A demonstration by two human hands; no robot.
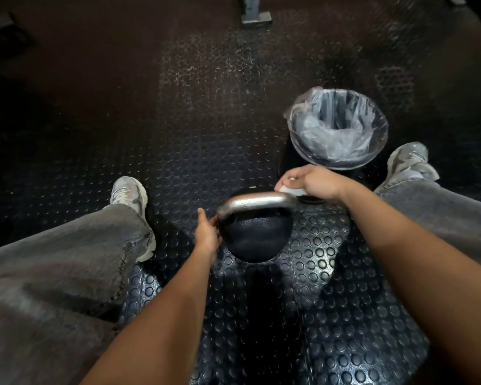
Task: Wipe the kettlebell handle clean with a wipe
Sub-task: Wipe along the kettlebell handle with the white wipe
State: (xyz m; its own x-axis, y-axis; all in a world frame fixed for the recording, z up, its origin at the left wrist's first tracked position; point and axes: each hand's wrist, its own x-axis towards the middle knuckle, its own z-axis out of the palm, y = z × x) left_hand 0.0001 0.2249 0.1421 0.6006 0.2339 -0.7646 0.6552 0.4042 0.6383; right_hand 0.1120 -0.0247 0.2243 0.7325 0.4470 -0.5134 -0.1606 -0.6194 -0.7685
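Observation:
A black kettlebell with a shiny metal handle stands on the studded rubber floor between my feet. My left hand rests against the left end of the handle and the ball's side, steadying it. My right hand pinches a small white wipe right at the handle's right end. The wipe is mostly hidden under my fingers.
A round bin lined with a clear plastic bag stands just beyond my right hand. My legs in grey jeans and pale sneakers flank the kettlebell. A metal post base stands far ahead.

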